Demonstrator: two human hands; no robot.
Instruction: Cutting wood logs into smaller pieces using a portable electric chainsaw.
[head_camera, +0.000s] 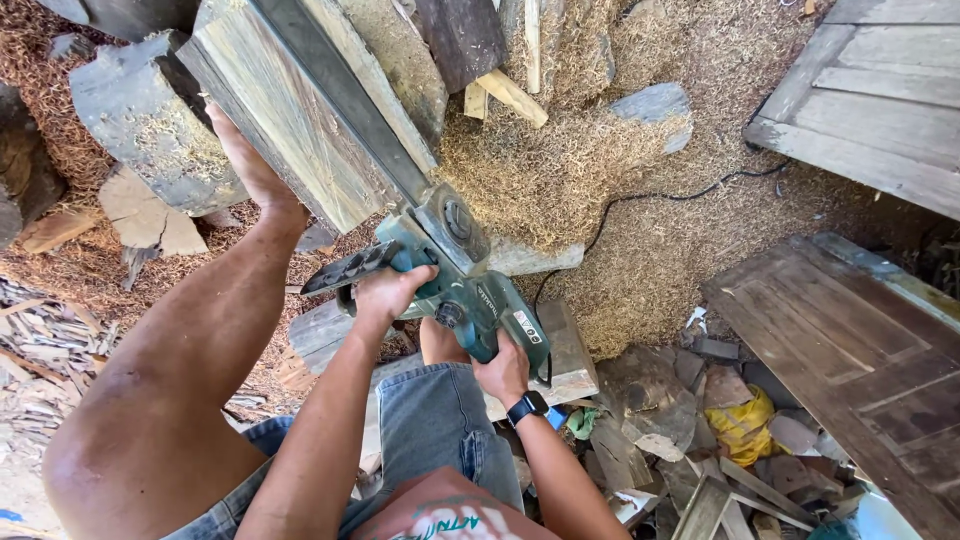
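Note:
A teal electric chainsaw (478, 300) is held in both hands. My left hand (385, 290) grips its front handle, and my right hand (505, 372), with a black watch on the wrist, grips the rear handle. The dark guide bar (345, 100) runs up and left along a weathered timber block (290, 120), lying in a groove in its face. My bare left leg stretches out at the left, its foot (245, 160) pressed against the block's side. My right knee (440, 342) shows under the saw, in denim shorts.
Sawdust (600, 170) covers the ground, with a black power cord (650, 196) trailing across it. Log chunks (150, 120) stand at the left and old wooden door panels (860, 340) at the right. Scrap wood and a yellow bag (742, 425) lie at the lower right.

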